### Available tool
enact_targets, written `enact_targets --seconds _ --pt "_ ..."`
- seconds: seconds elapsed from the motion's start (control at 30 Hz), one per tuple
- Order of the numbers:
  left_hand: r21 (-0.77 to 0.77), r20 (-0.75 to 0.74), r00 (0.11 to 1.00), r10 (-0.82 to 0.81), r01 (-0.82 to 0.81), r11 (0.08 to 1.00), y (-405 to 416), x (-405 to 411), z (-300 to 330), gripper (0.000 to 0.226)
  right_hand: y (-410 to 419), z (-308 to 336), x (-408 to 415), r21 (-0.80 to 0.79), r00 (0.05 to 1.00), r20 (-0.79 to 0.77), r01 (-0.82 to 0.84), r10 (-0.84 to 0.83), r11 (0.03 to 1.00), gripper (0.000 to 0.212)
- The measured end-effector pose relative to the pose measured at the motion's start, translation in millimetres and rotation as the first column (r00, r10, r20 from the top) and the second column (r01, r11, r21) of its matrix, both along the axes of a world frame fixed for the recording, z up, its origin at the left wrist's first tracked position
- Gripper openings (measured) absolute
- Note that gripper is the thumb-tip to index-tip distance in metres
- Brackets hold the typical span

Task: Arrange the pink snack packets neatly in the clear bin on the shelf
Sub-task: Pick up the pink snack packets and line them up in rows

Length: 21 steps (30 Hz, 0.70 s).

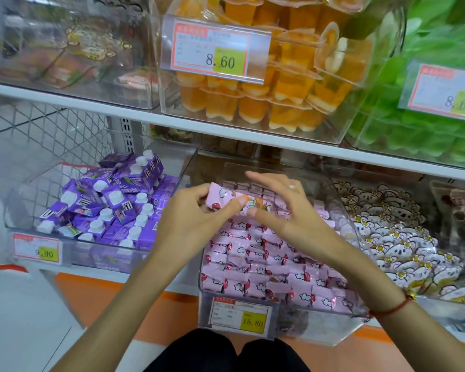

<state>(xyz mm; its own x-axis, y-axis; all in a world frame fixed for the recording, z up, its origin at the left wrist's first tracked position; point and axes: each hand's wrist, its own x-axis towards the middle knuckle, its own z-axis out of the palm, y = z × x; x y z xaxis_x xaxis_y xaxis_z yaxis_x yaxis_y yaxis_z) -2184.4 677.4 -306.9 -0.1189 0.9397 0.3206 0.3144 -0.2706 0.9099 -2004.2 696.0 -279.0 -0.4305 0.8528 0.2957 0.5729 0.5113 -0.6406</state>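
Left hand (pixel 196 208) pinching one pink snack packet (pixel 234 198) by its end, held above the clear bin (pixel 341 312) on the lower shelf (pixel 156 276); right hand (pixel 282 208) with fingers spread, thumb touching the same packet. Remaining pink snack packets (pixel 269 267) lie in rows inside the bin. Purple cartons (pixel 110 208) occupy the neighbouring bin to the left, a price label (pixel 238 314) fronts the clear bin
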Motion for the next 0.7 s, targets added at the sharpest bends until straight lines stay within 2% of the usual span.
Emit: enact_targets --seconds 0.07,0.13,0.23,0.33,0.43,0.5,0.53,0.6,0.7 --pt "0.008 -0.075 0.997 0.02 -0.019 1.0 1.9 1.5 -1.0 0.035 2.5 -0.1 -3.4 0.115 0.996 0.079 -0.061 0.052 0.991 0.045" --pt "0.045 -0.119 0.993 0.025 -0.02 0.999 1.4 2.1 -5.9 0.044 8.6 -3.2 -4.1 0.193 0.995 0.09 -0.056 0.039 0.979 0.036" --pt "0.098 -0.177 0.979 0.1 -0.083 0.992 -2.4 -2.1 -20.4 0.059 26.2 -14.0 -4.3 0.29 0.988 0.056 0.125 -0.147 0.949 0.034" --pt "-0.004 -0.182 0.968 0.172 -0.176 0.984 -6.5 -3.3 -37.5 0.053 52.2 -25.3 -12.5 0.19 0.938 -0.091 0.346 -0.334 0.919 0.034" --pt "-0.07 -0.144 0.972 0.184 -0.195 0.978 -9.7 1.3 -47.0 0.03 75.9 -37.1 -31.0 0.008 0.903 -0.256 0.358 -0.345 0.934 0.042" --pt "-0.051 -0.099 0.977 0.191 -0.196 0.979 -11.3 4.3 -49.4 0.028 86.5 -44.3 -42.3 -0.009 0.875 -0.363 0.34 -0.32 0.941 0.052" --pt "-0.042 -0.085 0.977 0.196 -0.2 0.979 -11.4 5.4 -50.0 0.029 90.7 -47.5 -46.3 0.006 0.875 -0.368 0.339 -0.314 0.941 0.054" --pt "-0.032 -0.064 0.978 0.2 -0.203 0.979 -11.2 6.8 -50.1 0.03 97.2 -53.9 -50.3 0.057 0.908 -0.293 0.329 -0.299 0.943 0.055" --pt "-0.027 -0.052 0.979 0.197 -0.199 0.98 -10.7 7.9 -50.7 0.03 106.1 -65.1 -49.3 0.161 0.961 -0.033 0.277 -0.275 0.947 0.044"
